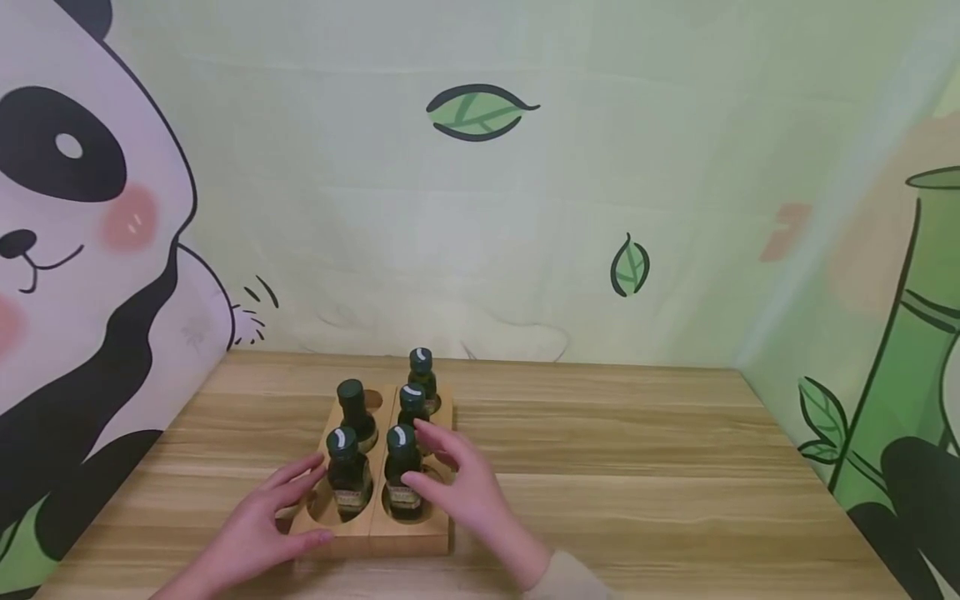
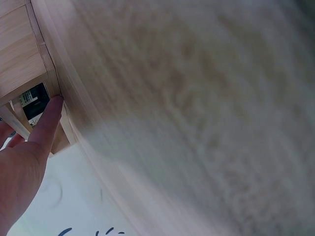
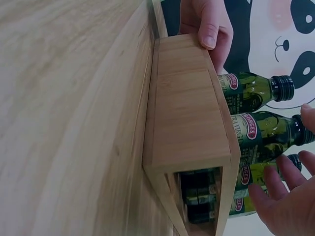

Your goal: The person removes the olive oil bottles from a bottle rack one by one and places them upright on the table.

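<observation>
A wooden bottle rack [image 1: 411,546] with round holes holds several small green olive oil bottles with dark caps. My left hand [image 1: 258,527] grips the rack's front left corner, thumb at the front and fingers along the side. Beside the front right olive oil bottle [image 1: 403,496], my right hand [image 1: 471,485] has its thumb and fingers spread around it without closing. In the right wrist view, fingertips of the right hand [image 3: 290,201] are near the bottle necks. The front left bottle [image 1: 349,483] stands close to the left hand's fingers.
Behind these stand a left rear bottle [image 1: 356,417], a middle right bottle [image 1: 412,402] and a far right bottle [image 1: 422,371]. An uncovered hole [image 1: 372,400] shows at the rack's back left. The wood-grain table [image 1: 637,475] meets a printed panda backdrop [image 1: 330,167].
</observation>
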A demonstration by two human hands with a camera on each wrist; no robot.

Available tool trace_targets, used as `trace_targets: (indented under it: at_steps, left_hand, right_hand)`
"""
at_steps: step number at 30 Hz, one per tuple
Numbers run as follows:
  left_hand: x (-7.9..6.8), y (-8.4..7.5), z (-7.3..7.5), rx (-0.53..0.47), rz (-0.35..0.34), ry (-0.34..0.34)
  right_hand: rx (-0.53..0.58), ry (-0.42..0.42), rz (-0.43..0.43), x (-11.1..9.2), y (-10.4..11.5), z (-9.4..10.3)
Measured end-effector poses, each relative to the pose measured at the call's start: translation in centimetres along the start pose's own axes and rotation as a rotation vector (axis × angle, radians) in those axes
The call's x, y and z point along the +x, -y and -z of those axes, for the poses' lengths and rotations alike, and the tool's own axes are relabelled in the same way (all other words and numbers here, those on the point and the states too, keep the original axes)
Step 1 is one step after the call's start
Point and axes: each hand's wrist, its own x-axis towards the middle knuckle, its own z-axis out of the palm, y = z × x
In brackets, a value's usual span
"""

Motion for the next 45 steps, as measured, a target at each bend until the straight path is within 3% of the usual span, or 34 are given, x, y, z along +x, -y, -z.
trace_targets:
  at_steps: [8,22,29,37,45]
  left_hand:
    - [0.0,0.0,0.0,0.013,-0.021,-0.013]
    - [-0.1,0.1,0.0,-0.018,0.006,0.009]
    - [0.0,0.0,0.0,-0.006,0.009,0.009]
    - [0.0,-0.1,0.0,0.019,-0.018,-0.003]
    - [0.0,-0.2,0.0,0.021,-0.047,-0.021]
  right_hand:
    - [0.036,-0.014,0.002,0.6,0.7,-0.8]
    - [0.107,-0.079,-0.045,1.4,1.0,-1.7]
    - [0.12,-0.092,-0.062,1.0,3.0,-1.5]
    - [0.115,-0.086,-0.025,1.2,1.4,-1.8]
    - [0.138,-0.097,0.026,1.3,1.7,-0.8]
